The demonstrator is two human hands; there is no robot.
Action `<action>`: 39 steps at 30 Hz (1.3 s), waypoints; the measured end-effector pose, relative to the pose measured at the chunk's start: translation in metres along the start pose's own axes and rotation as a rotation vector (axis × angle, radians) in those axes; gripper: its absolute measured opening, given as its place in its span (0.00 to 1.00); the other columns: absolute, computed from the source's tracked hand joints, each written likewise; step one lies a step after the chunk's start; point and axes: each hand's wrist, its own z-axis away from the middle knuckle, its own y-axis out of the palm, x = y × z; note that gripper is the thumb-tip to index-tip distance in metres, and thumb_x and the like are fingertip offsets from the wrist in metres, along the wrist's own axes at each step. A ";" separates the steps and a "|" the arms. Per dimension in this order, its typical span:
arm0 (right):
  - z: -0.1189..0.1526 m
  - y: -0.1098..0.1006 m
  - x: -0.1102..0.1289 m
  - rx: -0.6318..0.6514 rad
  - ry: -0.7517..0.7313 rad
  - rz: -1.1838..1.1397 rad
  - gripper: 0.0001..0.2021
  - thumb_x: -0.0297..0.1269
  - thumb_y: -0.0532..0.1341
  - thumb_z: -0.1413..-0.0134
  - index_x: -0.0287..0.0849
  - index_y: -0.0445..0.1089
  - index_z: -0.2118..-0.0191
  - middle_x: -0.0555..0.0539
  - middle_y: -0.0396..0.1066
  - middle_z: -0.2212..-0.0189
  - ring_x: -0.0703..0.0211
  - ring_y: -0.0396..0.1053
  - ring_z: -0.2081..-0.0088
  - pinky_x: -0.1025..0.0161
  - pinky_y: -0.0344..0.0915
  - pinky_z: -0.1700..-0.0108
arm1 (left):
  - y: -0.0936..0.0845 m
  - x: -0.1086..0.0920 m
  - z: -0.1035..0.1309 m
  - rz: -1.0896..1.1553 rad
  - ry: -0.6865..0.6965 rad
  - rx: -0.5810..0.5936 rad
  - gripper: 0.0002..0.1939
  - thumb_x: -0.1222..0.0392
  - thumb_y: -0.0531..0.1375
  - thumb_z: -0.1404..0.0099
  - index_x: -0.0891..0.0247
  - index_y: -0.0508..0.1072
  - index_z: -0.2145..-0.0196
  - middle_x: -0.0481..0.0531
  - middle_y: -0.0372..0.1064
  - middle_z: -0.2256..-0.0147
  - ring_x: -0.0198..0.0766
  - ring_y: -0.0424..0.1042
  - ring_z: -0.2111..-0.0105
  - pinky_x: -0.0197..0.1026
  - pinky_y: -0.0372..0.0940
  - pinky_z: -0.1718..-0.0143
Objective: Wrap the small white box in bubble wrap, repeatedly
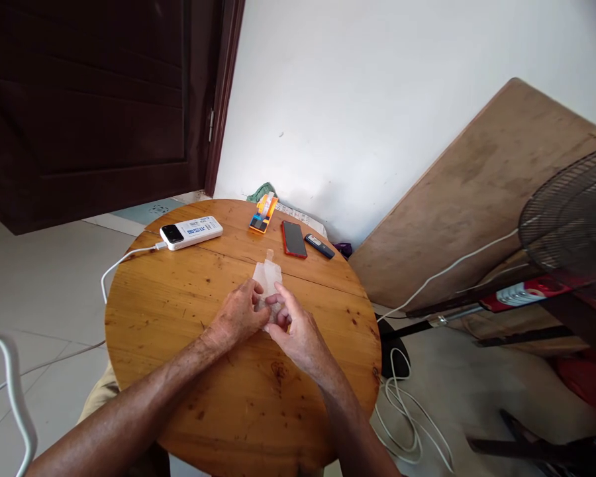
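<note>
The translucent white sheet sits near the middle of the surface, long axis pointing from between both hands toward the far edge. Left hand pinches its near left side; right hand, equally close, curls alongside, grip unclear.

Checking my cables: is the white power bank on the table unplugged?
No, a white cable is plugged into the power bank.

"How's the light?"
"Soft and fairly bright on the wall; the door looks very dark."
"And sharpness?"
"The table looks clear, but the fan blurs, and the edges stretch."
</note>
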 end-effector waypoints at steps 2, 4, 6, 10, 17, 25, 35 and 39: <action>-0.001 -0.002 0.001 0.025 0.005 -0.007 0.38 0.25 0.60 0.54 0.47 0.56 0.35 0.45 0.71 0.52 0.67 0.62 0.73 0.62 0.66 0.63 | 0.000 -0.001 0.002 -0.078 0.046 -0.045 0.16 0.64 0.61 0.44 0.61 0.69 0.56 0.46 0.69 0.69 0.34 0.69 0.72 0.36 0.61 0.70; -0.001 -0.006 0.002 0.063 0.010 -0.028 0.38 0.25 0.60 0.53 0.47 0.55 0.34 0.45 0.71 0.51 0.67 0.62 0.72 0.62 0.66 0.63 | 0.000 -0.001 0.004 -0.167 0.108 -0.077 0.17 0.64 0.60 0.42 0.60 0.69 0.54 0.49 0.69 0.62 0.35 0.69 0.71 0.37 0.62 0.69; 0.000 -0.011 0.002 0.110 0.010 -0.081 0.37 0.25 0.59 0.52 0.47 0.55 0.34 0.45 0.70 0.49 0.67 0.64 0.70 0.62 0.67 0.62 | -0.001 -0.002 0.006 -0.234 0.177 -0.076 0.13 0.64 0.59 0.41 0.59 0.70 0.57 0.50 0.68 0.59 0.35 0.70 0.70 0.38 0.63 0.68; -0.004 -0.027 -0.003 0.126 0.070 -0.242 0.33 0.27 0.59 0.50 0.46 0.57 0.36 0.46 0.72 0.52 0.66 0.68 0.67 0.63 0.68 0.62 | -0.001 -0.001 0.008 -0.299 0.255 -0.022 0.10 0.65 0.57 0.39 0.59 0.71 0.59 0.51 0.67 0.58 0.37 0.71 0.67 0.38 0.65 0.66; -0.042 -0.038 -0.033 -0.156 0.379 -0.294 0.23 0.35 0.66 0.53 0.38 0.66 0.49 0.50 0.72 0.71 0.62 0.70 0.75 0.70 0.59 0.83 | 0.000 0.001 0.008 -0.361 0.270 -0.015 0.09 0.64 0.57 0.38 0.59 0.72 0.60 0.52 0.67 0.56 0.39 0.73 0.63 0.39 0.67 0.64; -0.068 -0.013 -0.042 -0.091 0.380 -0.434 0.28 0.42 0.72 0.63 0.39 0.67 0.54 0.55 0.68 0.80 0.65 0.62 0.82 0.71 0.51 0.87 | 0.003 0.004 0.011 -0.445 0.350 -0.050 0.11 0.63 0.56 0.35 0.57 0.72 0.56 0.53 0.66 0.52 0.39 0.73 0.61 0.39 0.70 0.64; -0.066 -0.001 -0.043 -0.108 0.241 -0.449 0.15 0.45 0.70 0.61 0.40 0.67 0.77 0.56 0.61 0.81 0.66 0.55 0.77 0.68 0.51 0.74 | -0.003 0.001 0.012 -0.463 0.539 -0.013 0.13 0.70 0.54 0.35 0.57 0.75 0.58 0.52 0.73 0.55 0.42 0.72 0.54 0.45 0.68 0.49; -0.063 -0.002 -0.040 -0.141 0.160 -0.398 0.10 0.42 0.66 0.57 0.40 0.71 0.74 0.53 0.66 0.78 0.63 0.60 0.73 0.66 0.56 0.70 | -0.002 0.002 0.010 -0.421 0.472 -0.020 0.14 0.71 0.55 0.38 0.57 0.75 0.60 0.51 0.74 0.57 0.41 0.72 0.54 0.42 0.68 0.50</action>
